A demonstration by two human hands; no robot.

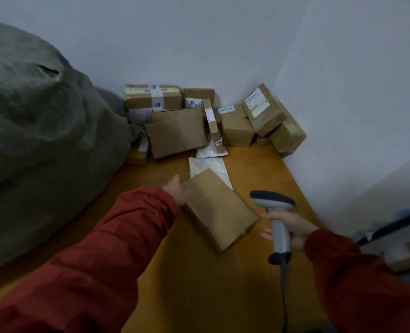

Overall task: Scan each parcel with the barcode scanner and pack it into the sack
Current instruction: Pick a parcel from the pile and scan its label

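Note:
A brown cardboard parcel (219, 210) lies flat on the wooden table (199, 284), plain side up. My left hand (176, 189) is at its left edge and grips it; the fingers are hidden behind the box. To the right, my right hand (289, 228) holds the handle of a grey barcode scanner (274, 212), head pointing left toward the parcel, its cable trailing down. A big grey-green sack (38, 140) bulges at the left. A pile of brown parcels (177, 133) sits in the far corner.
Two white poly mailers (210, 165) lie between the near parcel and the pile. White walls close off the back and the right. The table's right edge runs diagonally past the scanner; dark clutter lies beyond it on the floor (391, 236).

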